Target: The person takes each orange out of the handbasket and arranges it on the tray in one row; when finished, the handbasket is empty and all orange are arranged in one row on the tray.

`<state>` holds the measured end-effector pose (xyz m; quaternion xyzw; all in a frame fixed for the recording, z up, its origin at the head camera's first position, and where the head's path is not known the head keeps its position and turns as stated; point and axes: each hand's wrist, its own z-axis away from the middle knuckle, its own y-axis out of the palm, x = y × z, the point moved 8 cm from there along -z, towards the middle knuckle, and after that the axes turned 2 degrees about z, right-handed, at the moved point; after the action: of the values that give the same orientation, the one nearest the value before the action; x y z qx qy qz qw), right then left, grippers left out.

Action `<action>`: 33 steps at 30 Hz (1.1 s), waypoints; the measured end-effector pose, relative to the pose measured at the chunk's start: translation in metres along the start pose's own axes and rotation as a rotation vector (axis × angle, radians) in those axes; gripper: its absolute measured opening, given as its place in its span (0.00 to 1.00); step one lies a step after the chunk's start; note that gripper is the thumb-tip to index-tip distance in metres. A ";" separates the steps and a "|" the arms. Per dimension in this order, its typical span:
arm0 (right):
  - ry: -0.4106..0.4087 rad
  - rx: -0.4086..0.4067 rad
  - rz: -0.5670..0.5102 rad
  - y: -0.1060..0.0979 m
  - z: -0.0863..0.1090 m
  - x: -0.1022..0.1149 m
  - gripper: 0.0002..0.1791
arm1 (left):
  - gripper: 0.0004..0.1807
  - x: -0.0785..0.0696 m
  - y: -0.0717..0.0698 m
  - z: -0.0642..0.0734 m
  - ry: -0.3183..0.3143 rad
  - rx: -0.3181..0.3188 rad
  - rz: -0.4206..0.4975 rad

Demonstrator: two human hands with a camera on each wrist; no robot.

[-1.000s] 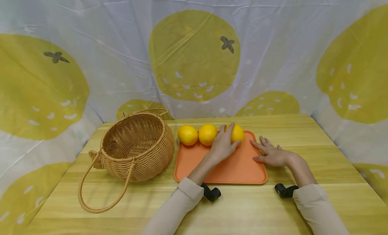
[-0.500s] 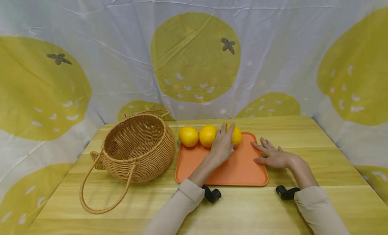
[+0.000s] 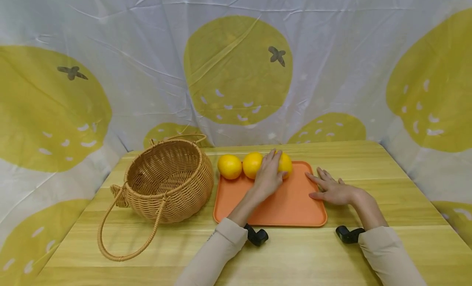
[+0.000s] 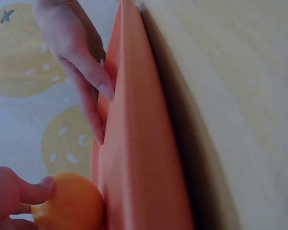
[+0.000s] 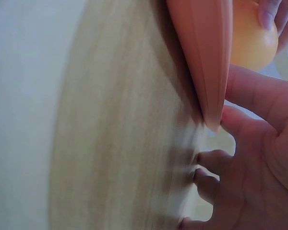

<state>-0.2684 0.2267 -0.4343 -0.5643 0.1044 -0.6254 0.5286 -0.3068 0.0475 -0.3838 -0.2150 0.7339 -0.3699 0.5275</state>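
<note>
Three yellow-orange oranges sit in a row along the far side of an orange tray. My left hand grips the right-hand orange, thumb on its near right side and fingers over its top; the hand partly hides it. The middle orange is close against the fingers, and the left orange stands beside it. In the left wrist view the thumb presses on the held orange. My right hand is spread, its thumb and index finger at the tray's right rim, other fingers reaching to the table.
A round wicker basket stands left of the tray, one handle folded down toward the front and the other toward the back. Black wrist mounts sit at both cuffs. A fruit-print curtain hangs behind and beside the wooden table.
My left hand has slid the right-hand orange slightly left along the tray, closer to the middle one. My right hand stays at the tray's right rim.
</note>
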 end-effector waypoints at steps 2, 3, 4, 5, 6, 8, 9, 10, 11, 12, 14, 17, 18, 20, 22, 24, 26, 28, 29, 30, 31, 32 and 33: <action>0.011 0.002 0.011 0.000 -0.001 0.000 0.50 | 0.35 0.001 -0.001 0.000 -0.003 -0.023 0.001; 0.011 0.003 0.010 0.000 -0.001 0.002 0.50 | 0.35 0.002 -0.001 0.001 -0.009 -0.032 -0.001; 0.010 0.006 0.011 0.000 -0.001 0.003 0.50 | 0.35 0.002 -0.001 0.001 -0.016 -0.038 -0.003; 0.013 0.006 0.015 0.000 -0.002 0.003 0.49 | 0.35 0.003 -0.001 0.001 -0.023 -0.041 -0.003; 0.021 0.007 0.026 0.001 -0.003 0.002 0.49 | 0.35 0.004 -0.001 0.001 -0.033 -0.036 -0.001; 0.020 0.008 0.032 0.001 -0.004 0.003 0.48 | 0.36 0.005 -0.001 0.001 -0.044 -0.027 0.003; 0.020 0.007 0.032 0.001 -0.004 0.003 0.48 | 0.36 0.005 -0.001 0.001 -0.052 -0.021 0.002; 0.022 0.003 0.039 0.001 -0.006 0.000 0.48 | 0.36 0.005 -0.001 0.001 -0.050 -0.019 -0.002; 0.017 0.001 0.033 0.002 -0.006 -0.002 0.48 | 0.36 0.004 -0.001 0.001 -0.053 -0.014 -0.012; 0.013 0.001 0.033 0.002 -0.007 -0.004 0.48 | 0.36 0.004 -0.001 0.001 -0.055 -0.010 -0.028; 0.021 -0.003 0.042 0.003 -0.008 -0.008 0.49 | 0.37 0.003 -0.001 0.001 -0.061 -0.004 -0.061; 0.016 -0.005 0.033 0.003 -0.009 -0.011 0.51 | 0.37 0.001 -0.001 0.002 -0.071 0.000 -0.100; 0.016 -0.004 0.031 0.003 -0.008 -0.010 0.51 | 0.37 0.000 -0.001 0.002 -0.072 -0.002 -0.106; 0.012 -0.002 0.016 0.002 -0.006 -0.006 0.50 | 0.37 0.000 -0.003 0.003 -0.077 -0.005 -0.117; 0.004 0.004 -0.002 0.001 -0.004 -0.002 0.49 | 0.37 -0.001 -0.004 0.003 -0.080 -0.007 -0.127; 0.009 0.008 0.003 0.000 -0.003 0.001 0.49 | 0.37 -0.002 -0.005 0.004 -0.085 0.001 -0.137; 0.021 0.007 0.015 0.000 -0.001 0.002 0.48 | 0.36 -0.004 -0.006 0.004 -0.087 0.014 -0.143; 0.025 0.006 0.025 -0.001 0.000 0.002 0.48 | 0.36 -0.007 -0.008 0.004 -0.082 0.017 -0.149; 0.026 0.004 0.028 -0.001 0.000 0.002 0.47 | 0.35 -0.007 -0.009 0.004 -0.081 0.021 -0.149; 0.026 0.003 0.029 -0.001 0.001 0.002 0.47 | 0.35 -0.009 -0.011 0.004 -0.077 0.021 -0.151; 0.025 0.002 0.030 -0.001 0.001 0.002 0.48 | 0.35 -0.010 -0.013 0.004 -0.075 0.023 -0.150; 0.024 0.001 0.029 -0.001 0.001 0.002 0.48 | 0.34 -0.010 -0.016 0.004 -0.077 0.025 -0.149; 0.021 0.001 0.026 -0.001 0.001 0.001 0.48 | 0.34 -0.011 -0.018 0.004 -0.079 0.030 -0.144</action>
<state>-0.2679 0.2271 -0.4323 -0.5560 0.1171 -0.6245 0.5359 -0.3003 0.0425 -0.3639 -0.2738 0.6897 -0.4091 0.5311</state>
